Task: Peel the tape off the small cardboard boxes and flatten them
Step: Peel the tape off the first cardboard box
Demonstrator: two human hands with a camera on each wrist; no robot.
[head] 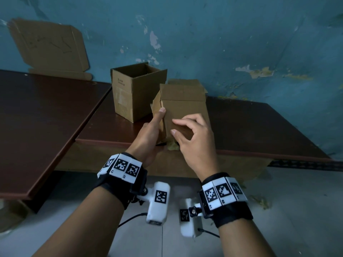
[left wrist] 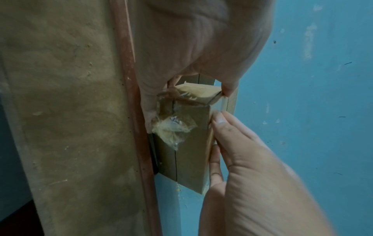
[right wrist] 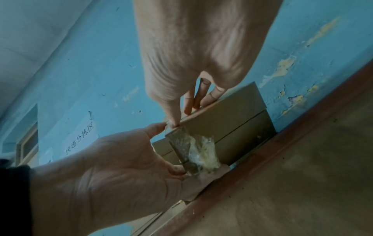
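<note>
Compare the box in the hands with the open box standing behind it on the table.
The held box is gripped by the left hand and right hand at the table edge; the open box stands free, untouched. The held box's near flaps are folded shut with crumpled tape hanging off; the open box's top flaps stand up, showing its inside. Both are small, brown cardboard, unflattened.

We note held box (head: 182,110) at table (head: 259,123) front edge, between left hand (head: 150,134) and right hand (head: 194,138); open box (head: 133,89) behind-left; flattened cardboard (head: 50,45) against wall, far left.
</note>
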